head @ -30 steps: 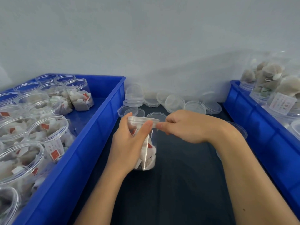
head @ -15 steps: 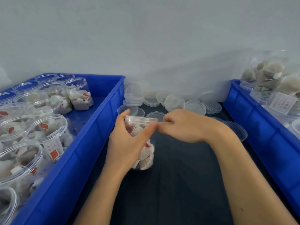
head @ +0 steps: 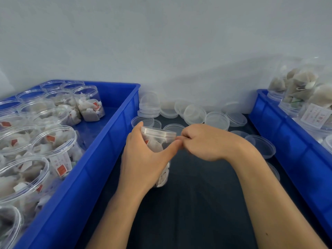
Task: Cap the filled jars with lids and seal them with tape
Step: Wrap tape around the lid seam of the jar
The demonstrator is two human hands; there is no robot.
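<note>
Jar filled with tea bags, standing on a dark mat between two blue crates, with a clear lid seated on its mouth. Left hand wraps the jar from the near side, fingers curled behind it and thumb laid across the front just under the lid; this hand hides most of the jar wall. Right hand sits at the right edge of the lid, fingers curled and fingertips drawn together against the left thumb tip; whether they pinch tape cannot be told, as nothing clear shows between them. Left crate holds many open jars packed with tea bags, some bearing red-and-white labels, its tall wall standing just beside the left wrist. Right crate carries more filled containers piled above its rim. Loose lids lie scattered along the back of the mat against the wall, one small stack near the left crate's corner; further lids rest beyond and partly beneath the right forearm.
</note>
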